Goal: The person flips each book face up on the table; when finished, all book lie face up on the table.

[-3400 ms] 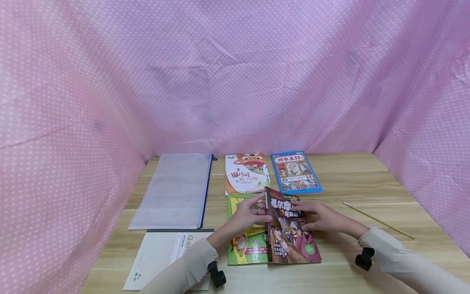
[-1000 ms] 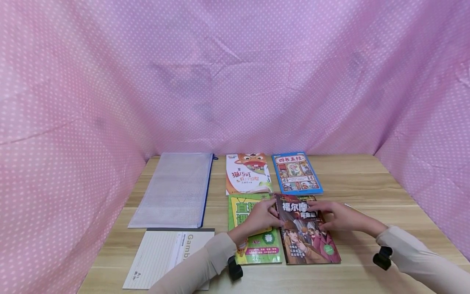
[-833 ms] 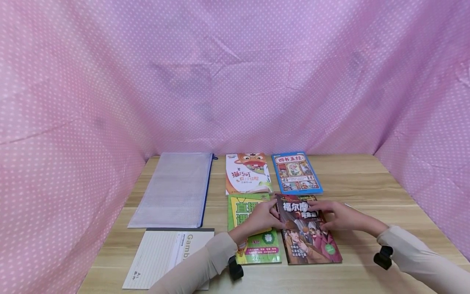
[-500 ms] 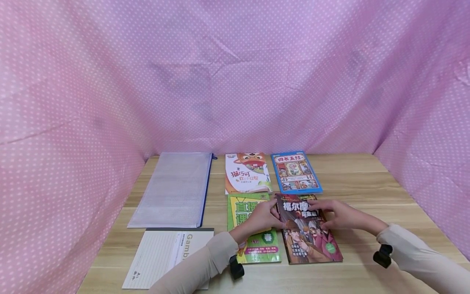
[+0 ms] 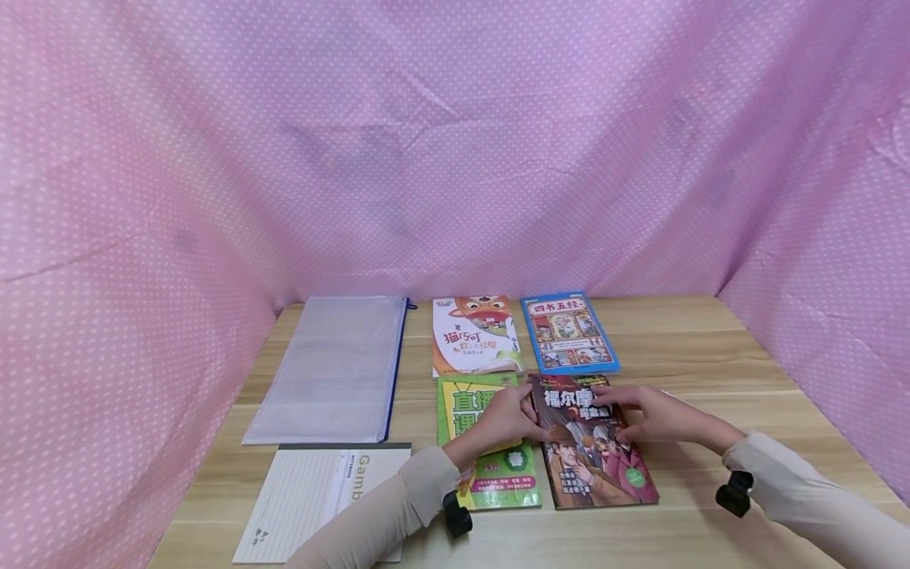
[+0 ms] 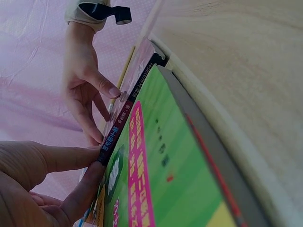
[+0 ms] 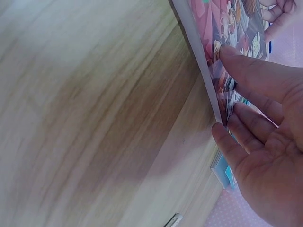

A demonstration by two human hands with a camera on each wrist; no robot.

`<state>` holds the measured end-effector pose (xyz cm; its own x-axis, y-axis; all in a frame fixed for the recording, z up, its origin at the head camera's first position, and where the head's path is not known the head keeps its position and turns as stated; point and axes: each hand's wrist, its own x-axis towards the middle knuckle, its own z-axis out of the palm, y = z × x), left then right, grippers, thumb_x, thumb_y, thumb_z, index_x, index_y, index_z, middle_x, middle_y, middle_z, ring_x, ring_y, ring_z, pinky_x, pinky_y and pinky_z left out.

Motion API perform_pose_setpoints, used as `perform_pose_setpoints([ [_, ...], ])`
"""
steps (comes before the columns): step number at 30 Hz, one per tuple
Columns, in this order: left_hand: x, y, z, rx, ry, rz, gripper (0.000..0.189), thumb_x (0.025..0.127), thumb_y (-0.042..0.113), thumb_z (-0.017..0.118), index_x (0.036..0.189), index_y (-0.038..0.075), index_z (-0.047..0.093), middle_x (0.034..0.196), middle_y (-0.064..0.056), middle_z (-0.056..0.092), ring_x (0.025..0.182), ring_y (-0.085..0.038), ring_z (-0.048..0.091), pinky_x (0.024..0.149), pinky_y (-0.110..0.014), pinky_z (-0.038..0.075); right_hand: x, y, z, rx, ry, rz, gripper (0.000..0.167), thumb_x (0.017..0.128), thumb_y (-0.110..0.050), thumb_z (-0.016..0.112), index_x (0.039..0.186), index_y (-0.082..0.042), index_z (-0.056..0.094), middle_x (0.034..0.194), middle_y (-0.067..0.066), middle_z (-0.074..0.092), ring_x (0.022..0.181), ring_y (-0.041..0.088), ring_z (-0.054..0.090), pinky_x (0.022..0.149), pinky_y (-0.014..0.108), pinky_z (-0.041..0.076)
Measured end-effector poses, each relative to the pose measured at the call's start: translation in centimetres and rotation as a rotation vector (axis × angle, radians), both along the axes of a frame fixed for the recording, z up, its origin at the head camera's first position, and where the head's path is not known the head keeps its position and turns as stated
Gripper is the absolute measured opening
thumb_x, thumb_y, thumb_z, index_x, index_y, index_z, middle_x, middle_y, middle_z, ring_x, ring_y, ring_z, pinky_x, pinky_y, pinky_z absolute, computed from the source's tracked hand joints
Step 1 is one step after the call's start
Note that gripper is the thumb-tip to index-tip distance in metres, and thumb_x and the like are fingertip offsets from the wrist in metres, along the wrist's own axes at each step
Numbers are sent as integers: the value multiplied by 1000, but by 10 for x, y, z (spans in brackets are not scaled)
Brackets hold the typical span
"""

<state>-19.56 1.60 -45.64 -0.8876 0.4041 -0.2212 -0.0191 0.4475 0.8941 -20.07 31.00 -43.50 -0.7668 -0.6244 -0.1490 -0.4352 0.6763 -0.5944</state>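
Observation:
A dark maroon comic-style book (image 5: 593,474) lies flat on the wooden table, just right of a green book (image 5: 501,474). My left hand (image 5: 505,419) reaches over the green book, its fingertips touching the maroon book's spine (image 6: 124,118). In the left wrist view the thumb and a finger press there, nearly straight. My right hand (image 5: 650,412) rests on the maroon book's right side. The right wrist view shows its thumb (image 7: 255,71) on the cover and the other fingertips near the page edge. Neither hand is curled round the book.
Behind lie a white cartoon-cover book (image 5: 472,340) and a blue-bordered book (image 5: 569,332). At left are a white mesh zip pouch (image 5: 330,367) and a lined notebook (image 5: 306,498). A pencil (image 7: 173,220) is mostly hidden by the right arm. Pink dotted cloth (image 5: 455,158) hangs behind.
The maroon book overlapped the green one with its left edge raised; it has moved right and lies flat beside it. Both hands shifted right with it. Over the last second they stay nearly still.

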Motion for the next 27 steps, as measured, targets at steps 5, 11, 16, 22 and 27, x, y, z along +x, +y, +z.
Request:
perform_pose_setpoints([
  [5, 0, 1, 2, -34, 18, 7, 85, 74, 11, 92, 148, 5, 51, 72, 1, 66, 63, -11, 61, 62, -21, 50, -1, 0, -1, 4, 7, 1, 51, 84, -13, 81, 133, -10, 67, 152, 24, 50, 137, 53, 44, 106, 64, 44],
  [11, 2, 2, 5, -71, 45, 3, 67, 75, 12, 91, 134, 7, 61, 71, 2, 65, 60, -11, 60, 57, -21, 48, 0, 0, -1, 13, 17, 0, 51, 84, -13, 81, 133, -10, 68, 151, 23, 51, 137, 52, 46, 105, 62, 45],
  [16, 3, 2, 7, -73, 52, -6, 62, 75, 11, 91, 130, 6, 62, 70, 1, 65, 59, -11, 60, 55, -20, 47, 0, 0, -1, 11, 25, 3, 52, 83, -13, 81, 133, -10, 68, 151, 23, 51, 137, 52, 46, 106, 60, 46],
  [22, 3, 1, 8, -78, 70, -20, 54, 72, 12, 93, 118, 6, 65, 68, 1, 64, 58, -11, 58, 53, -21, 46, 0, 0, -1, -5, -5, -5, 51, 84, -13, 81, 134, -9, 67, 153, 24, 49, 138, 54, 43, 107, 64, 42],
  [27, 1, 0, 6, -71, 87, -22, 50, 71, 13, 94, 112, 7, 66, 66, 3, 65, 56, -10, 59, 53, -20, 46, 0, 0, -1, -2, -15, -8, 51, 85, -14, 80, 135, -10, 66, 154, 24, 47, 139, 54, 41, 107, 65, 41],
])
